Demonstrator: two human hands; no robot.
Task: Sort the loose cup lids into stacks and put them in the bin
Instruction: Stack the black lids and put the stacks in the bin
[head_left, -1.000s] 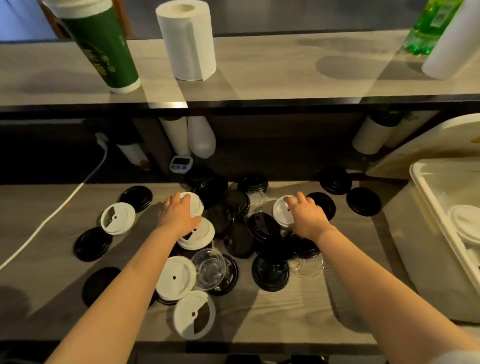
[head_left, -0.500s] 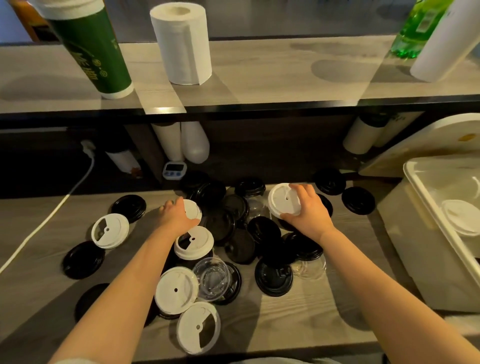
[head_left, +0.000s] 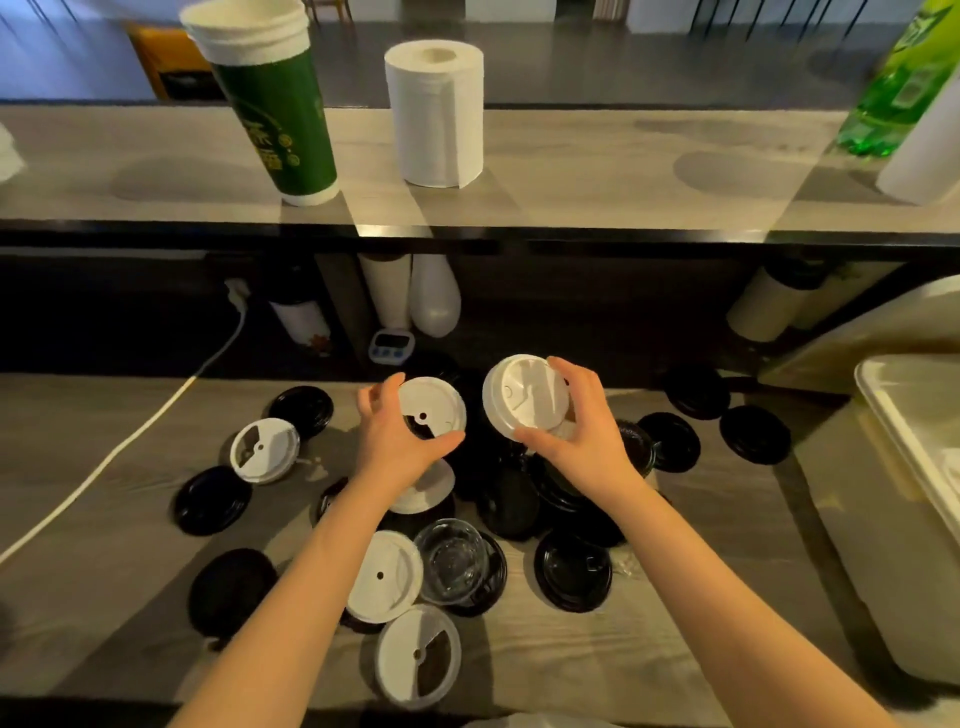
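My left hand (head_left: 395, 441) holds a flat white lid (head_left: 434, 408) by its rim, raised above the pile. My right hand (head_left: 582, 431) grips a second white lid (head_left: 524, 395), tilted with its underside toward me. The two lids are close but apart. Below them lie several loose lids on the wooden counter: black lids (head_left: 571, 571), white lids (head_left: 384, 574) and a clear lid (head_left: 452, 561). The white bin (head_left: 883, 395) stands at the right edge of the counter.
A white cable (head_left: 130, 441) crosses the counter at left. A small timer (head_left: 391, 345) sits at the back under the upper shelf (head_left: 571, 208). On that shelf stand a green cup stack (head_left: 275, 114), a paper roll (head_left: 436, 114) and a green bottle (head_left: 893, 93).
Both hands have lifted off the pile, each bringing up a white lid. The lids have come nearer to each other, and the right one has turned underside up.
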